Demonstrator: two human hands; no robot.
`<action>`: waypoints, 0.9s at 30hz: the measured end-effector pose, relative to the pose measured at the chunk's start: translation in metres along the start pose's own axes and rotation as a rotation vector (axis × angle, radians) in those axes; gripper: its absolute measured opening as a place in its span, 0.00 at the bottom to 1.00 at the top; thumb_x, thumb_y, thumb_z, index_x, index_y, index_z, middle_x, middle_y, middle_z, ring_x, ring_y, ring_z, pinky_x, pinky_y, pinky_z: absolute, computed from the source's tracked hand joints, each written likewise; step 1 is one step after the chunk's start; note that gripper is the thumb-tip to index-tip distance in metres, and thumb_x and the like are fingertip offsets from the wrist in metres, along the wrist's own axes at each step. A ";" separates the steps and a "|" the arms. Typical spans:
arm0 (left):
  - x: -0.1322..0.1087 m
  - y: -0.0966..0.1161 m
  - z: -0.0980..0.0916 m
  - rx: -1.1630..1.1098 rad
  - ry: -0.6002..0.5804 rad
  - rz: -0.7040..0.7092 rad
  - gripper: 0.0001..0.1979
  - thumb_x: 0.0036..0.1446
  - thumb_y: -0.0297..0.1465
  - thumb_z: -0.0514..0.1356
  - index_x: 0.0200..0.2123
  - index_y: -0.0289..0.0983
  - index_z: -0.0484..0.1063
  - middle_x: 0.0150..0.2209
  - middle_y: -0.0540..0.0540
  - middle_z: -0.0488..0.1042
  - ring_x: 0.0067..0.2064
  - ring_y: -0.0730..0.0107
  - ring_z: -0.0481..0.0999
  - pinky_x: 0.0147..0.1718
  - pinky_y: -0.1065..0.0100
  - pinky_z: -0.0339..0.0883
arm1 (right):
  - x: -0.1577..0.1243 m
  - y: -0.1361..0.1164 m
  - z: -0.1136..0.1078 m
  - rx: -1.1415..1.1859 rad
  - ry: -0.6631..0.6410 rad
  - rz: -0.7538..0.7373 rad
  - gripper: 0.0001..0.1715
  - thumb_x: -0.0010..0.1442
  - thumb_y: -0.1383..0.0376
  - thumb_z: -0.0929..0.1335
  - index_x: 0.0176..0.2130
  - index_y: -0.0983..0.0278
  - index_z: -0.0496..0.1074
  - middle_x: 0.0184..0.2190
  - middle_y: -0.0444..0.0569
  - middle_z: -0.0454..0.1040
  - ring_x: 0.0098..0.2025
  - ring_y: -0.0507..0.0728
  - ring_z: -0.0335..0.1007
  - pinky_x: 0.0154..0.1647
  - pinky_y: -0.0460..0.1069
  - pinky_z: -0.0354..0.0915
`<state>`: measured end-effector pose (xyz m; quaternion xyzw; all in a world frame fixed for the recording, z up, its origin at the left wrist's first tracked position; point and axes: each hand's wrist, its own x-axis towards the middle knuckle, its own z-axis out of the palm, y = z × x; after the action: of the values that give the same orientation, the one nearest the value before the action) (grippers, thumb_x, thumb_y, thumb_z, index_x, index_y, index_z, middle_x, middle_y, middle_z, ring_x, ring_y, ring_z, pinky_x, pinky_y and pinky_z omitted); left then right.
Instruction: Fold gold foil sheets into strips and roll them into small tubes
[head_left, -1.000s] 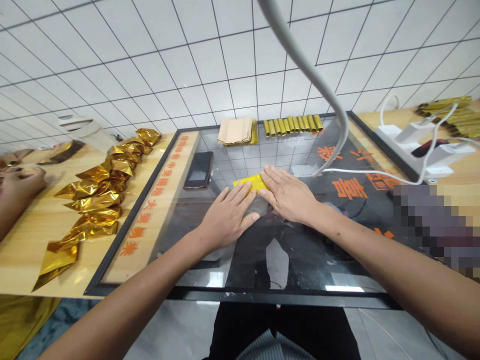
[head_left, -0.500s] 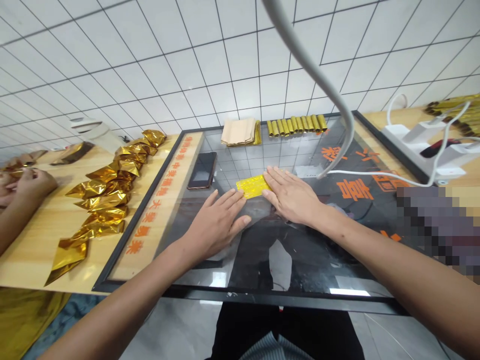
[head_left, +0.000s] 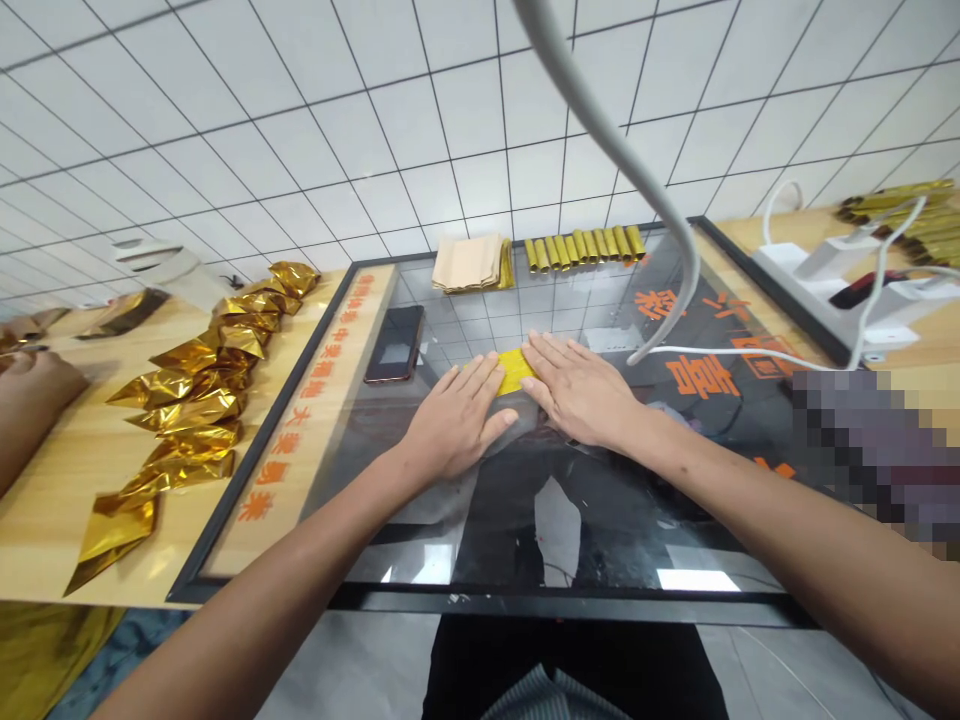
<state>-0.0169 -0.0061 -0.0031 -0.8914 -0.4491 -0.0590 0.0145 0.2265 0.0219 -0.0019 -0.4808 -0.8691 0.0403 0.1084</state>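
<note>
Left hand (head_left: 459, 412), right hand (head_left: 583, 388): flattened, not gripping, on yellow strip (head_left: 516, 372).
Well in from the front edge of the table (head_left: 487, 540), it seems light, slick; hold its half-hidden ends.

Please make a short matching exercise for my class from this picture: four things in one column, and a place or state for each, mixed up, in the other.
Things
1. Smartphone
2. Yellow foil piece
3. Short gold rolls
4. Power strip

Places and states
A. Lined up side by side near the tiled wall
B. White, with cables attached
C. Between the left hand and the right hand
D. Lying flat, to the left of both hands

Right pairs: 1-D, 2-C, 3-A, 4-B
</note>
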 end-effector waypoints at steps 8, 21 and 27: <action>0.001 -0.007 0.002 -0.099 0.107 -0.017 0.29 0.78 0.43 0.54 0.72 0.31 0.65 0.76 0.31 0.65 0.77 0.47 0.65 0.75 0.43 0.60 | -0.002 0.020 -0.008 0.097 0.021 0.049 0.41 0.80 0.51 0.52 0.78 0.72 0.60 0.79 0.63 0.56 0.81 0.68 0.53 0.80 0.68 0.52; 0.003 -0.018 0.008 -0.131 0.333 0.123 0.10 0.75 0.29 0.56 0.56 0.35 0.71 0.62 0.31 0.79 0.66 0.47 0.79 0.65 0.44 0.75 | -0.001 0.043 -0.026 0.426 0.117 -0.036 0.26 0.65 0.61 0.74 0.61 0.56 0.77 0.74 0.55 0.70 0.73 0.70 0.69 0.75 0.68 0.64; 0.002 -0.020 0.004 -0.192 0.328 0.116 0.09 0.74 0.28 0.57 0.54 0.36 0.71 0.61 0.32 0.80 0.65 0.49 0.80 0.65 0.46 0.76 | -0.003 0.047 -0.027 0.375 0.079 -0.049 0.29 0.65 0.61 0.75 0.63 0.53 0.73 0.73 0.53 0.70 0.73 0.70 0.69 0.74 0.69 0.65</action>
<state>-0.0316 0.0081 -0.0071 -0.8916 -0.3808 -0.2450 0.0055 0.2731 0.0441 0.0157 -0.4323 -0.8528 0.1801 0.2309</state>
